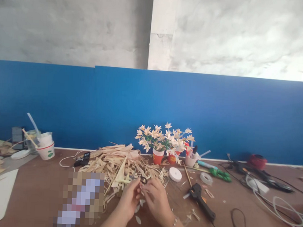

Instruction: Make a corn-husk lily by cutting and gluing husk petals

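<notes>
My left hand [129, 199] and my right hand [158, 198] meet over the front of a heap of dried husk strips [114, 162]. The fingers of both are closed in a pinch, close together. At their tips shows a small dark loop-shaped thing [144, 180], too small to name; what each hand holds is mostly hidden. A pale folded husk piece [121, 174] lies just left of the fingers. Below the hands, small pale petal-shaped pieces [138, 220] are scattered on the brown table [121, 226].
Pale flowers [163, 137] stand in red cups [158, 157] behind the heap. To the right lie a white spool [175, 174], clear tape [206, 178], a black glue gun [200, 201] and cables [278, 206]. White cups [46, 151] stand left. A blue partition [116, 105] closes the back.
</notes>
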`<action>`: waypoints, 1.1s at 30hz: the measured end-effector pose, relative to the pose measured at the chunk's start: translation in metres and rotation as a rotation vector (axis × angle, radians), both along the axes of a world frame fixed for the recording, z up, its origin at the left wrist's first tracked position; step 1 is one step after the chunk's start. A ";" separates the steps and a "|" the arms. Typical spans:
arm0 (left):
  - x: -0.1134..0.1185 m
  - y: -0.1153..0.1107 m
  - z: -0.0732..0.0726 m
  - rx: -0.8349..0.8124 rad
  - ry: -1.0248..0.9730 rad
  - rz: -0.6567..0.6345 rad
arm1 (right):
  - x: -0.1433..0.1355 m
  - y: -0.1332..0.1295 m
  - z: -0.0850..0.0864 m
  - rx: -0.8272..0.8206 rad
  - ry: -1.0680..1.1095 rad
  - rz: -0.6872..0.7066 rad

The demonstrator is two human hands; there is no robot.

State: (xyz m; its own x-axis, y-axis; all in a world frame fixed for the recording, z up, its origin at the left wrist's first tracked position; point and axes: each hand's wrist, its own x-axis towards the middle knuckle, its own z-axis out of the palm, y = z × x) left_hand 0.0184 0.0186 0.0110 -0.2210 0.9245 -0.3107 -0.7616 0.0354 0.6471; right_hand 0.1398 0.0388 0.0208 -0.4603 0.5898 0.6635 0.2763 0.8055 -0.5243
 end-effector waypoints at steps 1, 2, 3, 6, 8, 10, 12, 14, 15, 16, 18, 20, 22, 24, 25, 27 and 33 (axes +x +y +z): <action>0.002 -0.001 -0.005 0.024 0.045 -0.007 | 0.005 -0.001 -0.002 0.031 -0.053 -0.007; 0.003 -0.001 -0.009 0.037 0.119 -0.029 | 0.009 -0.002 -0.004 0.050 -0.082 -0.014; 0.003 -0.002 -0.012 0.039 0.216 -0.061 | 0.012 -0.002 -0.005 0.062 -0.096 -0.020; 0.002 -0.006 -0.012 0.053 0.492 -0.119 | 0.018 -0.003 -0.011 0.063 -0.128 0.009; 0.000 -0.006 -0.010 0.092 0.621 -0.148 | 0.019 -0.003 -0.013 0.031 -0.157 0.045; -0.001 -0.006 -0.009 0.122 0.697 -0.172 | 0.020 -0.003 -0.015 -0.004 -0.178 0.054; -0.003 -0.004 -0.011 0.135 0.750 -0.171 | 0.019 -0.003 -0.016 -0.021 -0.190 0.036; -0.004 -0.002 -0.017 0.149 0.797 -0.153 | 0.018 -0.004 -0.018 -0.028 -0.195 0.014; -0.004 -0.001 -0.020 0.159 0.817 -0.145 | 0.017 -0.005 -0.018 -0.032 -0.188 0.004; -0.004 0.000 -0.022 0.168 0.836 -0.138 | 0.016 -0.005 -0.019 -0.035 -0.177 -0.004; -0.005 -0.001 -0.026 0.178 0.878 -0.128 | 0.015 -0.006 -0.020 -0.046 -0.158 -0.017; -0.005 -0.002 -0.027 0.184 0.892 -0.116 | 0.015 -0.005 -0.020 -0.060 -0.147 -0.036; -0.005 -0.003 -0.026 0.202 0.861 -0.104 | 0.015 -0.004 -0.020 -0.083 -0.131 -0.055; -0.005 -0.005 -0.024 0.218 0.801 -0.096 | 0.016 -0.002 -0.019 -0.110 -0.092 -0.059; -0.005 -0.005 -0.022 0.215 0.779 -0.095 | 0.017 -0.001 -0.019 -0.124 -0.068 -0.052; -0.005 -0.006 -0.020 0.194 0.777 -0.105 | 0.017 0.000 -0.019 -0.142 -0.021 -0.037; -0.005 -0.011 -0.011 0.233 0.927 -0.120 | 0.017 -0.002 -0.019 -0.203 0.042 0.021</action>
